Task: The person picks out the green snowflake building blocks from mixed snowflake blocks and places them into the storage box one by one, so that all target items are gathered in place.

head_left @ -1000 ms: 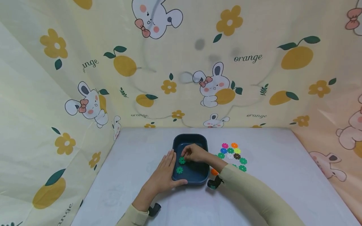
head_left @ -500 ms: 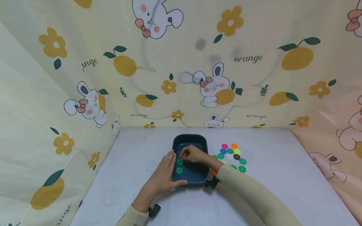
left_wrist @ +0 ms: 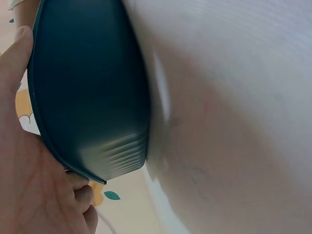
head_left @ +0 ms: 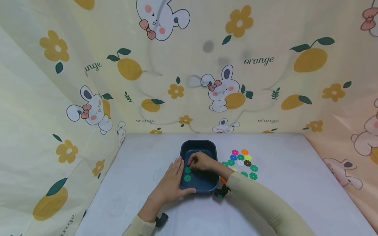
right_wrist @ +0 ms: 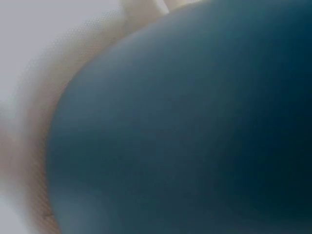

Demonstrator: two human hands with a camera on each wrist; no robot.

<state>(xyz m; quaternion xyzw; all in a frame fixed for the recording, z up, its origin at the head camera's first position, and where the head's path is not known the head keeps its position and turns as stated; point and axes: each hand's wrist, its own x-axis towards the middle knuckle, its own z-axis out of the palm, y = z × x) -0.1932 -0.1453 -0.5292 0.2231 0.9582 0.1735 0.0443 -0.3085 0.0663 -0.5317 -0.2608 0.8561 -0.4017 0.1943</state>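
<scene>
A dark blue rectangular tray [head_left: 198, 187] stands on the white table. My left hand [head_left: 168, 183] lies along its left side with straight fingers, the thumb at the front rim; in the left wrist view this hand [left_wrist: 34, 180] is against the rim. Inside the tray, my right hand [head_left: 202, 161] has curled fingers, its fingertips pinching the upper edge of a green flower-shaped plastic disc [head_left: 187, 170]. Just below that lies a second green disc [head_left: 187, 178], flat near the left wall. Only the blurred tray surface [right_wrist: 161, 126] fills the right wrist view, without the fingers.
Right of the tray lie several loose flower-shaped discs, among them a pink one [head_left: 234, 152], a blue one [head_left: 233, 157], a brown one [head_left: 247, 163] and a green one [head_left: 253, 176]. My right forearm [head_left: 260, 196] partly covers them. A printed curtain [head_left: 189, 65] encloses the table.
My right hand has shifted slightly left and toward me in the tray, and the upper green disc has moved with it, closer to the lower one. The left hand has stayed put.
</scene>
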